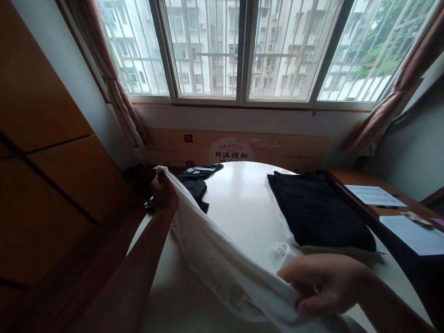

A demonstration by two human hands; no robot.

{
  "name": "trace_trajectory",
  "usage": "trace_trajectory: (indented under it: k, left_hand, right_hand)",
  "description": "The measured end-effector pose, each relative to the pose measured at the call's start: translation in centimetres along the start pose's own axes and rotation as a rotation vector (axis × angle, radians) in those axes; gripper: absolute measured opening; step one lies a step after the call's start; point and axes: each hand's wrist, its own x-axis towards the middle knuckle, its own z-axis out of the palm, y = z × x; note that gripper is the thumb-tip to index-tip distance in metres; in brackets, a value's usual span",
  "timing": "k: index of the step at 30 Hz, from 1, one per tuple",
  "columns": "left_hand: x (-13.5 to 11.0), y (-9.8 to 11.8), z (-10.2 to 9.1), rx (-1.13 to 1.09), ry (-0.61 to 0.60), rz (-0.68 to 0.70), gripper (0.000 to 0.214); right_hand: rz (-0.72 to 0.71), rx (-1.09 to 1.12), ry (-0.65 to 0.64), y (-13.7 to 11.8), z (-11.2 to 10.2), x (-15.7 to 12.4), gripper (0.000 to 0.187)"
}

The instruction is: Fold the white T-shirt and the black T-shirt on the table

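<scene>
Head view: white garment (pixel 222 263) between hands (pixel 163 192) (pixel 322 284)

Curtained window (pixel 204 51), seemingly barred outside.

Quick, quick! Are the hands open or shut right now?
Left hand: closed, gripping the white garment.
Right hand: closed, pinching the same garment.

Between my left hand (pixel 163 192) and right hand (pixel 322 284), the white cloth (pixel 222 259) is plain, with no pattern. Just past my left hand lies a crumpled black garment (pixel 196 182); ahead of my right hand, a folded black garment (pixel 315 208). Both rest on a white tabletop (pixel 243 199). Beyond my grip, a tan board (pixel 298 150) bears dark lettering and red marks.
</scene>
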Motion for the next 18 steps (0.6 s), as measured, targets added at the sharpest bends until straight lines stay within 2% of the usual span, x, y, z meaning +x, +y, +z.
trace_trajectory:
  k: [2, 4, 6, 8, 10, 12, 15, 17, 18]
  left_hand:
    - [-1.1, 0.8, 0.3, 0.059, -0.065, 0.088, 0.048]
    - [-2.9, 2.1, 0.8, 0.116, -0.189, 0.182, 0.049]
    - [-5.4, 3.8, 1.5, 0.149, -0.345, 0.214, 0.045]
    - [-8.1, 5.6, 2.1, 0.147, -0.529, 0.166, 0.038]
    - [-10.8, 7.2, 2.4, 0.150, -0.740, 0.001, 0.031]
    - [-13.1, 8.7, 2.5, 0.109, -0.953, -0.290, 0.025]
    - [-15.2, 10.2, 2.3, -0.196, -1.205, -0.714, 0.024]
    - [-15.6, 10.6, 2.1, -0.385, -1.298, -0.803, 0.024]
    - [-15.4, 10.6, 1.9, -0.397, -1.330, -0.759, 0.022]
  right_hand:
    - [0.055, -0.030, -0.163, -0.2, -0.2, 1.1, 0.039]
    - [0.067, 0.081, -0.176, 0.0, -0.2, 1.9, 0.047]
    - [0.019, 0.226, -0.030, 0.3, 0.0, 2.7, 0.049]
    - [-0.087, 0.298, 0.248, 0.7, 0.5, 3.8, 0.048]
    - [-0.184, 0.278, 0.498, 0.8, 1.2, 4.9, 0.044]
    - [-0.244, 0.232, 0.617, 0.9, 1.8, 5.9, 0.038]
    - [-0.249, 0.237, 0.575, 1.0, 2.5, 6.9, 0.035]
    - [-0.220, 0.243, 0.577, 1.2, 3.0, 7.3, 0.037]
    - [-0.203, 0.230, 0.600, 1.3, 3.2, 7.5, 0.037]
